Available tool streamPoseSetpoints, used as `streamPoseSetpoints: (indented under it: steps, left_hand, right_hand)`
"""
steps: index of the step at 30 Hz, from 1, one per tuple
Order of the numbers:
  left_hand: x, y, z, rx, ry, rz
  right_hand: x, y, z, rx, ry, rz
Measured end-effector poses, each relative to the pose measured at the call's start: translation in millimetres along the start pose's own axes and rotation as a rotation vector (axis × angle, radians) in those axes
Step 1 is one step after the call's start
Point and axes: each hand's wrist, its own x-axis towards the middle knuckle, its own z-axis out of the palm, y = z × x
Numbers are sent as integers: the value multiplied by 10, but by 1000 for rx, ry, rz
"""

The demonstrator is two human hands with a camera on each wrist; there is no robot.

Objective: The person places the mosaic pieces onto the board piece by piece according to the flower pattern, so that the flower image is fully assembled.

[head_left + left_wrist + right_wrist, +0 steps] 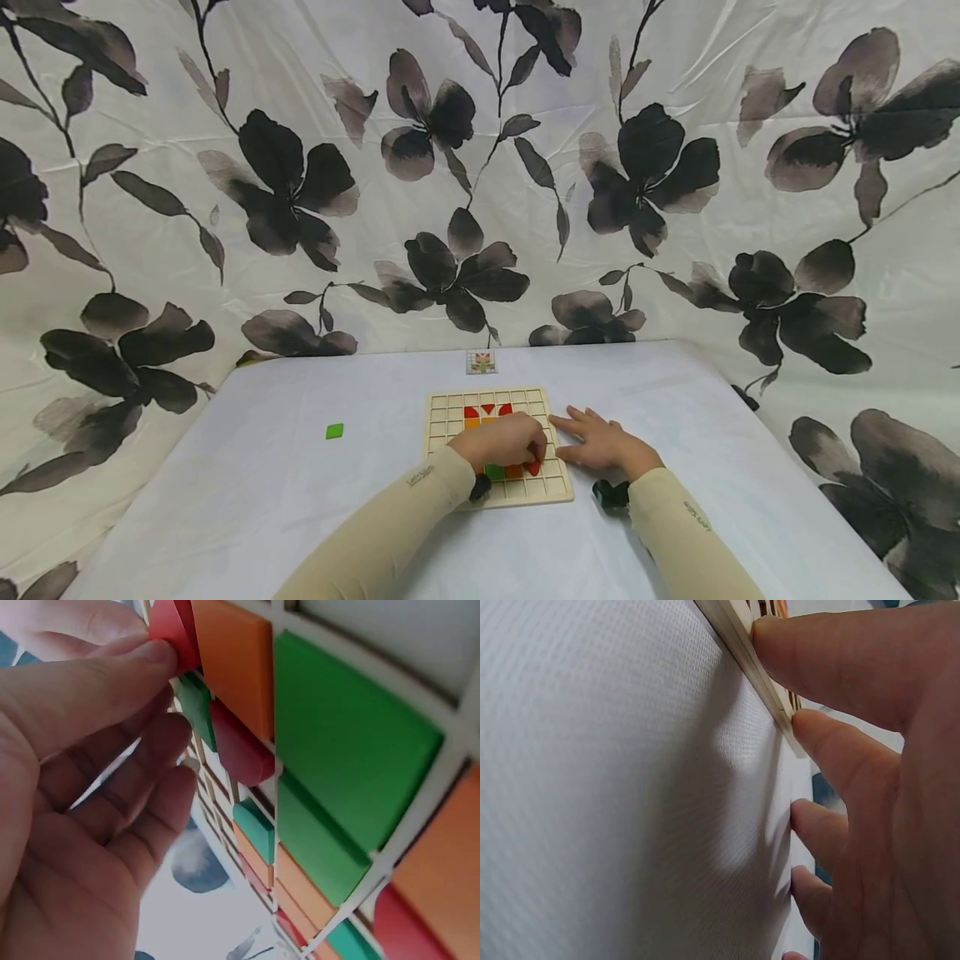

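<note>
My left hand (504,440) reaches over a wooden grid board (555,492). Its thumb and fingertips pinch a red tile (177,631) at the board's near right part, close beside an orange square tile (234,664). A large green tile (349,742) sits in the grid on the other side of that orange one. More red, orange and green tiles fill nearby cells, partly hidden in the head view by my left hand. My right hand (600,442) lies spread at the board's right side, with thumb and index fingertip touching its edge and the other fingertips on the white cloth.
A loose green tile (334,431) lies on the white-covered table (270,500), left of the board. Behind the board, near the table's far edge, is a small pattern card (482,362). A flowered curtain (555,192) hangs behind the table.
</note>
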Motion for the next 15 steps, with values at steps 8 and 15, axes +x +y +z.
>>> streamPoseSetpoints:
  steps: [8, 15]
  left_hand:
    - [-27, 97, -37, 136, -68, 46]
    - [-104, -11, 37, 233, 17, 98]
  right_hand:
    - [1, -8, 17, 2, -10, 5]
    - [0, -17, 8, -9, 3, 13]
